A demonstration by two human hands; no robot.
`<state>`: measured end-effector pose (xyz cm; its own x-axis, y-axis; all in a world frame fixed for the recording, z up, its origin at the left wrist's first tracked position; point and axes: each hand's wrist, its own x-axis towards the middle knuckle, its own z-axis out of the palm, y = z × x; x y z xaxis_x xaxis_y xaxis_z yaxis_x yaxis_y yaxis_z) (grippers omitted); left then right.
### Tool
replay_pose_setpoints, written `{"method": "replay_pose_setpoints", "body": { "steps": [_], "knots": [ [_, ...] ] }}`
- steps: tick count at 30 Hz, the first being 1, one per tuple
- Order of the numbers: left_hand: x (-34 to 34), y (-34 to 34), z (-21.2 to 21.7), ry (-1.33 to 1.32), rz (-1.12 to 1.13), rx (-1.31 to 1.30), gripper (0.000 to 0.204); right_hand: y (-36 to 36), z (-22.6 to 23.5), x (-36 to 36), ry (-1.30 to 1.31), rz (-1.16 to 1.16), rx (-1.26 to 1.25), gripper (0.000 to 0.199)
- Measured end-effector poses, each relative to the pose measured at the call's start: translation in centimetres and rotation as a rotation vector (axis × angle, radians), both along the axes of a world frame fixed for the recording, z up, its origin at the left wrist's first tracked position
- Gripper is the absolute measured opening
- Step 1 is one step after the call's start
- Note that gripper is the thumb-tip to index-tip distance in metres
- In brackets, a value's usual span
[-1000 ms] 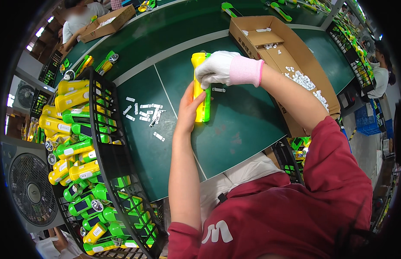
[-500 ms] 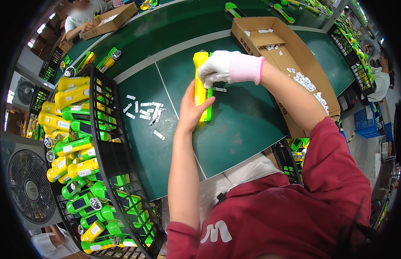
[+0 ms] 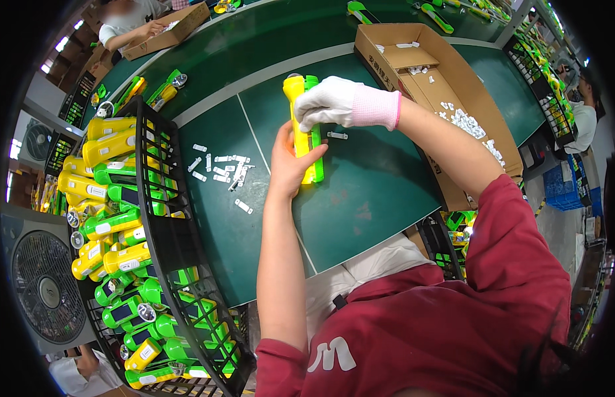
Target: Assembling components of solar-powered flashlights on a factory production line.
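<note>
Two hands meet at one yellow-and-green flashlight point(image 3: 303, 144) over the middle of the green bench point(image 3: 360, 182), its length running from near to far with the far end leaning a little left. The bare left hand point(image 3: 291, 159) is clamped around its near half, thumb across the front. The right hand point(image 3: 326, 106), in a white glove with a pink cuff, comes from the right with its fingers bunched against the flashlight's far half; whether they grip it or pinch some small part there, I cannot tell. Just to the right of the flashlight lies a single white piece point(image 3: 338, 135), and left of the left hand a loose scatter of similar white pieces point(image 3: 239, 173) lies on the bench, some overlapping. On the far right stands an open cardboard box point(image 3: 420, 83) with many small white parts point(image 3: 467, 124) heaped toward its near end. At the left, a black crate point(image 3: 147, 155) is piled with more yellow and green flashlights point(image 3: 116, 149), and beyond its left side is a grey fan point(image 3: 48, 290). At the far left, another person point(image 3: 125, 30) reaches into a smaller carton point(image 3: 165, 38).
</note>
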<state>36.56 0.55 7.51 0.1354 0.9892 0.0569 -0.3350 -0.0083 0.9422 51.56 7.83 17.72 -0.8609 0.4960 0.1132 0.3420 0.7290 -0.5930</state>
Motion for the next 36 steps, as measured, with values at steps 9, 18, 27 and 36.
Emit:
{"method": "replay_pose_setpoints", "body": {
  "steps": [9,18,27,36],
  "knots": [
    [0.0,0.4,-0.5,0.074,0.033,0.032,0.069,0.4,1.6,-0.2,-0.271,0.052,0.136,0.011],
    [0.2,0.3,-0.5,0.051,0.028,0.077,0.070,-0.6,2.5,-1.4,-0.387,0.003,0.247,0.014],
    [0.4,0.4,-0.5,-0.007,0.095,0.120,0.068,-1.4,0.3,-1.4,-0.184,-0.319,0.606,0.048],
    [0.6,0.5,-0.5,-0.043,0.139,-0.009,0.039,-2.0,-0.3,-1.3,-0.080,-0.317,0.508,0.080]
  ]
}}
